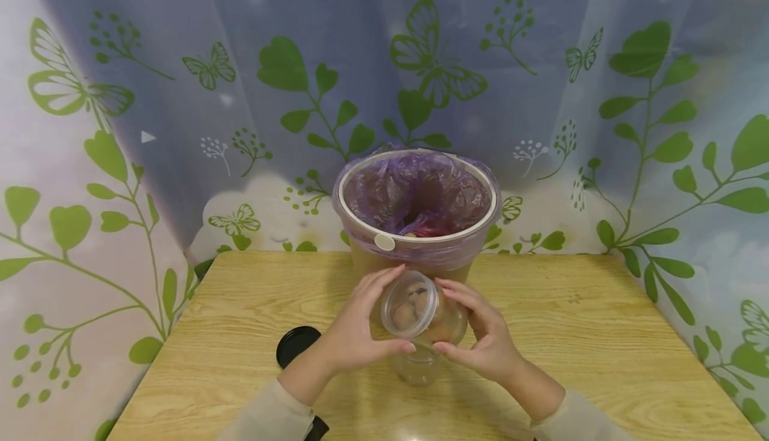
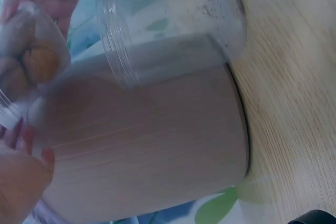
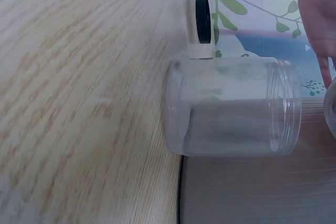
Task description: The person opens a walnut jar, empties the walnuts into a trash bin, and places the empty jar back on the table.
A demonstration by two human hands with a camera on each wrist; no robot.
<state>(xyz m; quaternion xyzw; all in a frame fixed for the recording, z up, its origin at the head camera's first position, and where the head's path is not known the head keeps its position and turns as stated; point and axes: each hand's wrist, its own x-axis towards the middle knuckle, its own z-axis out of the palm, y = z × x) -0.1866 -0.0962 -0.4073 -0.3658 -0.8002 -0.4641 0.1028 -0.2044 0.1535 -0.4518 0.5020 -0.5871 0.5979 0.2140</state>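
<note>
Both hands hold a clear plastic jar above the table, just in front of a bin. It is tilted, with its threaded rim turned up and to the left. Several brown round pieces lie inside; their kind is hard to tell. My left hand grips the rim side, while my right hand grips the other side, thumbs low. Beneath it a second clear jar stands upright and lidless on the table, apart from the held one. Dark specks show on its wall in the left wrist view.
Behind the jars stands the bin, lined with a purple bag and holding some reddish material. A black round lid rests on the wooden table by my left forearm. A leaf-patterned curtain surrounds the table.
</note>
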